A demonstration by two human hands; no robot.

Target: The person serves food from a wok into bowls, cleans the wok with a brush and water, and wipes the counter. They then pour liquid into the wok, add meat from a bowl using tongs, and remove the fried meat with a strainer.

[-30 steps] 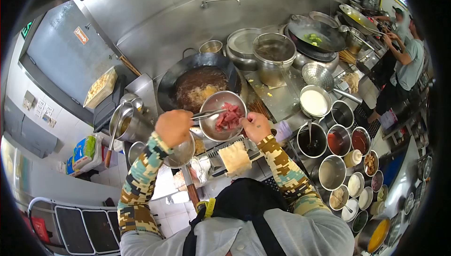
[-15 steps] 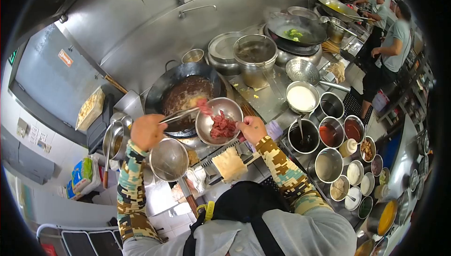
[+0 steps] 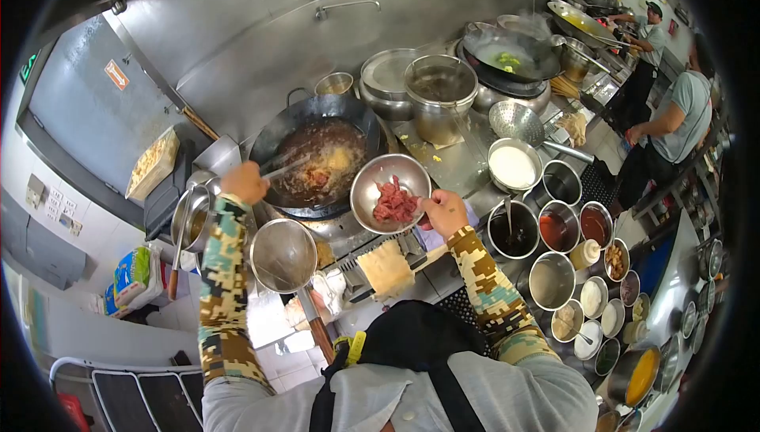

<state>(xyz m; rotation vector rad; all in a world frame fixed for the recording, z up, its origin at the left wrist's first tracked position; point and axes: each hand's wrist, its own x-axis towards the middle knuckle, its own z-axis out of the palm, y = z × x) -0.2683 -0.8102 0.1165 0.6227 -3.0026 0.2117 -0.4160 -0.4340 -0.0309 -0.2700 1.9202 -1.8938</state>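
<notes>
My left hand [image 3: 244, 183] is closed around slim metal tongs [image 3: 286, 166], blurred by motion, whose far end reaches over the wok [image 3: 265, 143]. Dark bubbling oil [image 3: 332, 133] fills the wok, with some meat and pale foam in it. My right hand [image 3: 445, 214] grips the rim of a steel bowl [image 3: 366, 194], tilted beside the wok's near right edge. Strips of raw red meat [image 3: 396, 201] lie in the bowl. Below the wok rests a round strainer [image 3: 283, 254] with a wooden handle, touched by neither hand.
A tall steel pot [image 3: 440, 115] stands behind the bowl. Farther right is a second wok [image 3: 514, 68] holding green vegetables. A perforated ladle [image 3: 516, 121] lies near a pot of white contents [image 3: 511, 167]. Several sauce containers [image 3: 552, 280] crowd the right. Two people stand at the far right.
The tongs have swung from the bowl to over the wok, and meat that they held is now in the oil, which bubbles more. The bowl has shifted right.
</notes>
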